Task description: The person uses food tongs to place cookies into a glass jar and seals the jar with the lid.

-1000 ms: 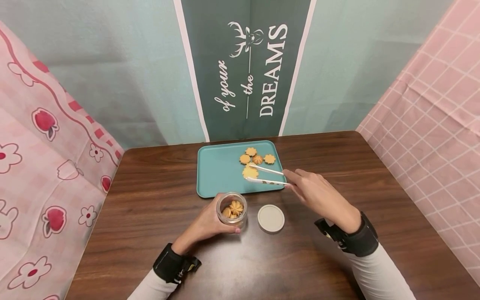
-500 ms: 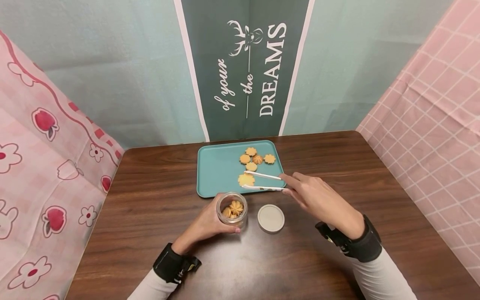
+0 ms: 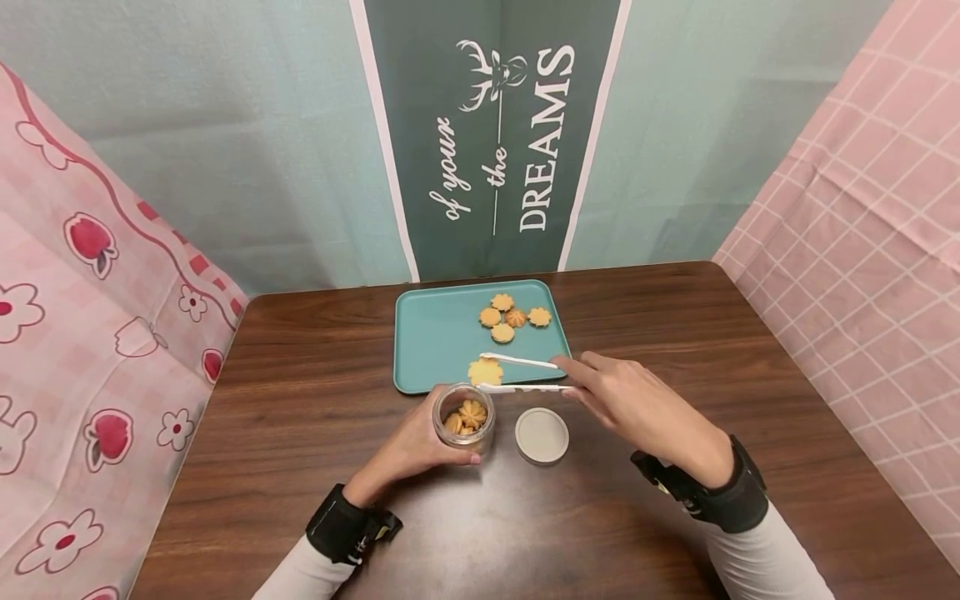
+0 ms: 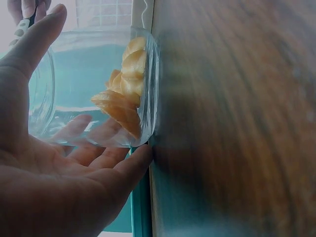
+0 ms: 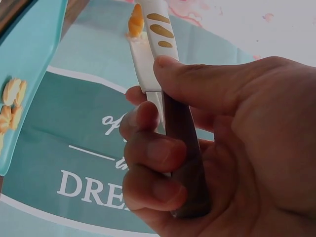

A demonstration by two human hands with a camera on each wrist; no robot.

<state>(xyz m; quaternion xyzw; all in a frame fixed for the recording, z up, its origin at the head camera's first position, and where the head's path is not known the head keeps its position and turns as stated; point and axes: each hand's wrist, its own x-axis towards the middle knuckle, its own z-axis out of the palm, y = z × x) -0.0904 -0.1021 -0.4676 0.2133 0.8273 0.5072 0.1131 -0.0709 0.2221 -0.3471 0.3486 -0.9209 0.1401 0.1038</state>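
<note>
cookie [image 3: 485, 372] in tongs [image 3: 521, 374] gripped by right fingers [image 3: 592, 379], left fingers [image 3: 442, 454] around jar [image 3: 463, 419], lid [image 3: 542, 435] beside

Both arms in light grey-white long sleeves. Left sleeve [image 3: 296, 577], right sleeve [image 3: 765, 557]. Each wrist has a wide black band w/ a small black cam unit strapped on: left band [image 3: 337, 523], its unit w/ clips on the inner side; right band [image 3: 738, 492], its mount [image 3: 660, 475] toward the hand. Left hand [image 3: 412, 446] & right hand [image 3: 637, 400] bare, no gloves, nails short.
</note>
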